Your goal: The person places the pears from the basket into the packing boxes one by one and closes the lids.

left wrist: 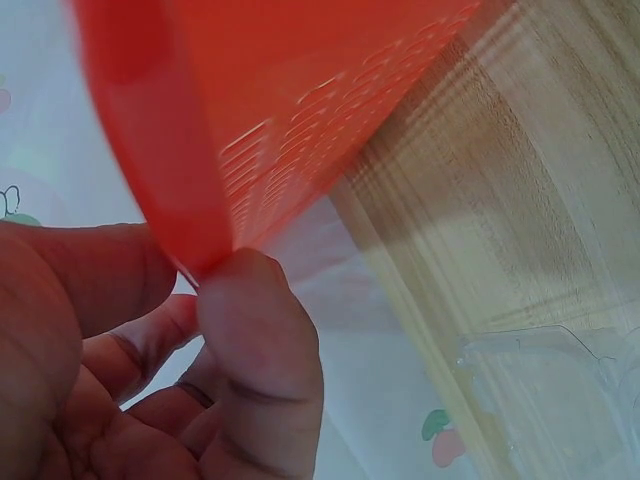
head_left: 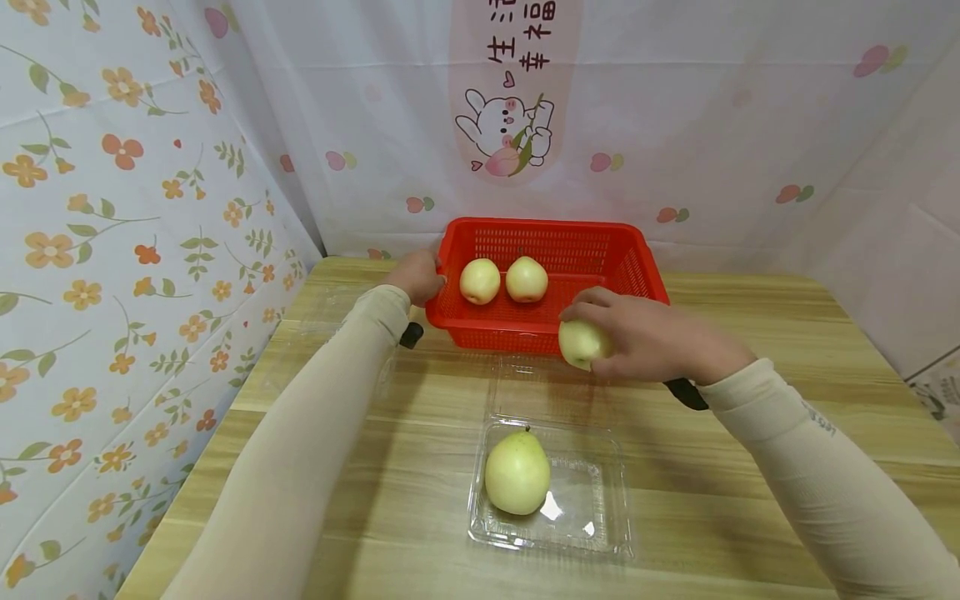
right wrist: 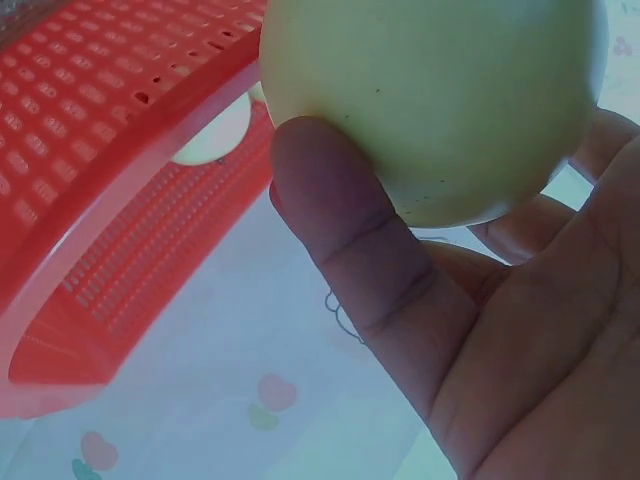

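My left hand (head_left: pixel 418 277) pinches the left rim of a red plastic basket (head_left: pixel 551 329); the left wrist view shows thumb and finger on that rim (left wrist: pixel 185 200). Two pale yellow pears, one at the left (head_left: pixel 480 282) and one beside it (head_left: pixel 527 280), lie inside the basket. Over the basket's front right edge, my right hand (head_left: pixel 652 337) grips another pear (head_left: pixel 583 343); in the right wrist view its thumb presses against the pear (right wrist: pixel 440 110). Nearer me, a clear plastic clamshell box (head_left: pixel 581 533) lies with its lid folded back, and a pear (head_left: pixel 517 472) sits in its left half.
Another clear plastic container (head_left: pixel 315 321) is faintly visible on the left of the wooden table (head_left: pixel 420 517). A white printed curtain (head_left: pixel 660 133) hangs right behind the basket, and a flowered one (head_left: pixel 135 275) stands along the left side.
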`<state>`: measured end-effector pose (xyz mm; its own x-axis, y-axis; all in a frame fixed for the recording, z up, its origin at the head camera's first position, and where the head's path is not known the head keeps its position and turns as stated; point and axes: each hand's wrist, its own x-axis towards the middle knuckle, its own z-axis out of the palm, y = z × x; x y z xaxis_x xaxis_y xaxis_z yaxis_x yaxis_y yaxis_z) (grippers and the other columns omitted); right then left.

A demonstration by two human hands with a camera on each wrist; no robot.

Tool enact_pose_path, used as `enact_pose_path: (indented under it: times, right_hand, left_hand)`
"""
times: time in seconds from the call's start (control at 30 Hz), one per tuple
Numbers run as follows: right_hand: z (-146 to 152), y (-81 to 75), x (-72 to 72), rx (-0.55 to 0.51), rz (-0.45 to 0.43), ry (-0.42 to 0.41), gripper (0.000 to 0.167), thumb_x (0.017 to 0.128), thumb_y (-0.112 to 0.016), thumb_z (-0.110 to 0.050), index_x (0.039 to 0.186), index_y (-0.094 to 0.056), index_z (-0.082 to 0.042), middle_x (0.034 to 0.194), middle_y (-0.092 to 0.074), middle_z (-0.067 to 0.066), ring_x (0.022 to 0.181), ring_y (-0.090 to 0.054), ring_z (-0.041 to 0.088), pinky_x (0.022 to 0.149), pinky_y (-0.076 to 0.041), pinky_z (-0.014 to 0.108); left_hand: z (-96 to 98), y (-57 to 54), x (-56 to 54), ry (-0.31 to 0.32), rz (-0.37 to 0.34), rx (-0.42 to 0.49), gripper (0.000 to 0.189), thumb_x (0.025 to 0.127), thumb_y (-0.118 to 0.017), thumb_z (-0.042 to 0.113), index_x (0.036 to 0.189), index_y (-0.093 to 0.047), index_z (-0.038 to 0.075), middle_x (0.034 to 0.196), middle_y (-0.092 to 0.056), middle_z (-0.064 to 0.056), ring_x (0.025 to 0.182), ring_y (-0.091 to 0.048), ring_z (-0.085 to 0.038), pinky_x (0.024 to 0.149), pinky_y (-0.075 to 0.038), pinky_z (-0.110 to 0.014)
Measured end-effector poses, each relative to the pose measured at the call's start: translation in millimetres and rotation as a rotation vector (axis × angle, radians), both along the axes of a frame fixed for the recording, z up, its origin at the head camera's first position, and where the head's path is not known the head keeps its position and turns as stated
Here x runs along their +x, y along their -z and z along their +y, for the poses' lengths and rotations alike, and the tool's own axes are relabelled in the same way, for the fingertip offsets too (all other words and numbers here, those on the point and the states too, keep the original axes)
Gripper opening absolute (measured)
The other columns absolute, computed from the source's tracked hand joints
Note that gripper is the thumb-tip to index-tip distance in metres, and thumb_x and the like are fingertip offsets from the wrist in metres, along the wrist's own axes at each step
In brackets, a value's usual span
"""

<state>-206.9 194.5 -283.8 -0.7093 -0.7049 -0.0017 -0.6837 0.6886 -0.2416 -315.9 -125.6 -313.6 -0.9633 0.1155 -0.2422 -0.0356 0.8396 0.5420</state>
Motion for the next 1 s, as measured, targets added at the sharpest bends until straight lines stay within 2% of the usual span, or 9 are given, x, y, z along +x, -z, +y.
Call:
enact_pose_path:
  times: [0.3,0.53,0.8,1.0]
  right_hand:
    - [-2.3,4.3,10.0,-0.032,0.026,-0.046,0.050,0.077,-0.071,-0.019,0.126,-0.060,-0.020,0.127,-0.049,-0.005,0.086,-0.057,0.013,0.073,-0.050,0.031]
    - [-4.4,8.7,17.3,-0.022,0.039,-0.056,0.054,0.077,-0.072,-0.019,0.129,-0.059,-0.019,0.132,-0.050,-0.001,0.091,-0.058,0.016,0.074,-0.051,0.031]
    - [-2.8,14.3,26.7,-0.032,0.076,-0.081,0.051,0.075,-0.071,-0.018,0.125,-0.061,-0.018,0.127,-0.052,-0.002,0.091,-0.057,0.013,0.073,-0.050,0.031]
    - [-0.9,19.4,34.4,-0.028,0.095,-0.096,0.052,0.076,-0.071,-0.018,0.126,-0.061,-0.018,0.127,-0.052,-0.003,0.090,-0.056,0.011,0.072,-0.050,0.030]
  left_hand:
    - [-0.6,-0.4,1.3,0.008,0.013,-0.007,0.018,0.101,-0.049,0.009,0.113,-0.056,-0.002,0.100,-0.061,-0.015,0.082,-0.065,-0.026,0.074,-0.058,-0.034]
    - [-1.1,-0.4,2.6,-0.001,0.013,0.012,0.017,0.100,-0.050,0.008,0.112,-0.057,-0.002,0.101,-0.063,-0.016,0.084,-0.066,-0.027,0.075,-0.059,-0.034]
    - [-1.9,-1.0,4.6,0.024,0.043,-0.016,0.016,0.100,-0.049,0.009,0.108,-0.058,-0.002,0.098,-0.062,-0.015,0.080,-0.063,-0.025,0.073,-0.058,-0.033]
    - [-1.4,0.7,2.3,0.010,0.025,0.008,0.015,0.100,-0.049,0.009,0.110,-0.056,-0.001,0.101,-0.062,-0.015,0.083,-0.064,-0.026,0.075,-0.058,-0.034]
